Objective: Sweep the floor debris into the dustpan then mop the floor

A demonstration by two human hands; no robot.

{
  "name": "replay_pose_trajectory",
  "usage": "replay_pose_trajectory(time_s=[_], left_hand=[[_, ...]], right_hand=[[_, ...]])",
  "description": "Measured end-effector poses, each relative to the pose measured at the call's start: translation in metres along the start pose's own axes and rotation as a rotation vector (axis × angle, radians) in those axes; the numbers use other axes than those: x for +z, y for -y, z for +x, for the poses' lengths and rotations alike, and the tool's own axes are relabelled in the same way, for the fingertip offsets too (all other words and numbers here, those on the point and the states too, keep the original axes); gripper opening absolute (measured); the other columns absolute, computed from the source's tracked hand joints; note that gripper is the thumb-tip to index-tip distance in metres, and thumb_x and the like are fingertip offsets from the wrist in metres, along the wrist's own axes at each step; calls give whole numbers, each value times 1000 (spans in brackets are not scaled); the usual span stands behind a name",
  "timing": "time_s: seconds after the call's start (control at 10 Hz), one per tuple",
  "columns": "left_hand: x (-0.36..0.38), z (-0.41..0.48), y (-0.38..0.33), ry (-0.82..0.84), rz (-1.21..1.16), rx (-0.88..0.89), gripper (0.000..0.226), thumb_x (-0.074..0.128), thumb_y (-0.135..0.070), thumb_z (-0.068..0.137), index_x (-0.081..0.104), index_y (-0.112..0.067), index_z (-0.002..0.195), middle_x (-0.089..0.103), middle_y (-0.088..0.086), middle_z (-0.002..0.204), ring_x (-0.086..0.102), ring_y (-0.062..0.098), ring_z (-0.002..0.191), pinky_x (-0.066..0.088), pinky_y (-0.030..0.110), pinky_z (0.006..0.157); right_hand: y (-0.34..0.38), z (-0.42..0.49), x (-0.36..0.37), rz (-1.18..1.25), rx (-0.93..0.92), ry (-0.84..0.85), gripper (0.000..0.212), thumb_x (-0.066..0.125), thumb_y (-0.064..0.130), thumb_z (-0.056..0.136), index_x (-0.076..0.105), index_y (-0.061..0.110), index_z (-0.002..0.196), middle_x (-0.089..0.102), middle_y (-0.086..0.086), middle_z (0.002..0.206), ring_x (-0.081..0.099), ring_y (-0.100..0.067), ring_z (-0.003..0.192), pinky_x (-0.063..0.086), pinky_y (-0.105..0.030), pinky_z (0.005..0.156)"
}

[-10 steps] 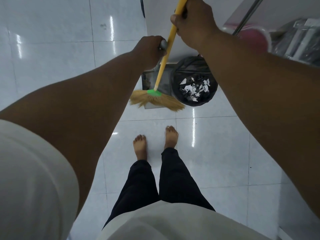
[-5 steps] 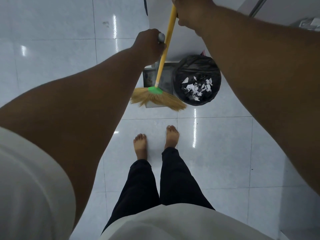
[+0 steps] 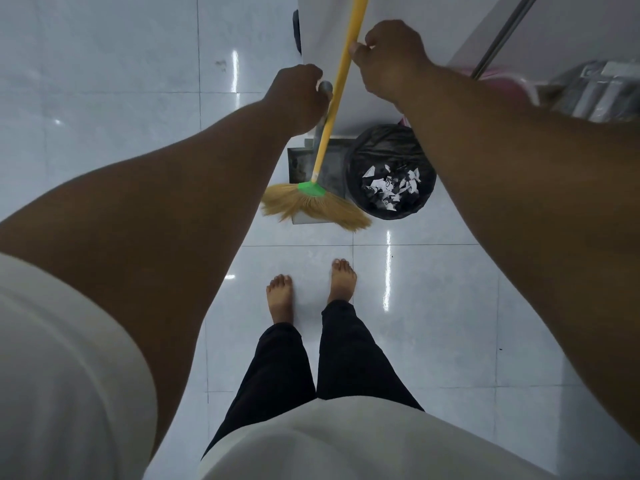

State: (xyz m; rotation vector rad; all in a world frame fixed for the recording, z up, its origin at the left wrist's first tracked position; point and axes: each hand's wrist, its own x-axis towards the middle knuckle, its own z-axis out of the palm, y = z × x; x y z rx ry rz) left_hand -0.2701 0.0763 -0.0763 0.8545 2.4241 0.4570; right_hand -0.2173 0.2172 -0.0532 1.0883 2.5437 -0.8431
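My right hand (image 3: 388, 64) grips the yellow handle of the broom (image 3: 341, 74). The broom's straw bristles (image 3: 311, 206) with a green collar lie across the mouth of the grey metal dustpan (image 3: 330, 168). My left hand (image 3: 298, 95) grips the top of the dustpan's upright grey handle. The dustpan stands on the white tiled floor (image 3: 433, 306), right beside a black-lined bin (image 3: 391, 171) that holds torn paper scraps. No loose debris shows on the tiles near the dustpan.
A white wall or cabinet (image 3: 381, 109) rises just behind the dustpan and bin. A grey pole (image 3: 502, 36) leans over a pink bucket (image 3: 502, 77) at the upper right, next to grey wrapped items (image 3: 595, 88). My bare feet (image 3: 311, 292) stand a tile back.
My right hand has come lower into view on the yellow handle. The broom head and dustpan stay in about the same place beside the bin.
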Motion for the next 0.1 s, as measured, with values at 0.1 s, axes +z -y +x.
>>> replay_pose_trajectory(time_s=[0.1], left_hand=[[-20,-9,-10,1,20,24,48,44,-37,103,46,-9,143,54,9,139,52,24,127,38,27,101]], right_hand=[[-4,-37,-12,87,-18,-77,44,49,40,99,57,6,126,60,-9,128,58,-22,115,34,-19,79]])
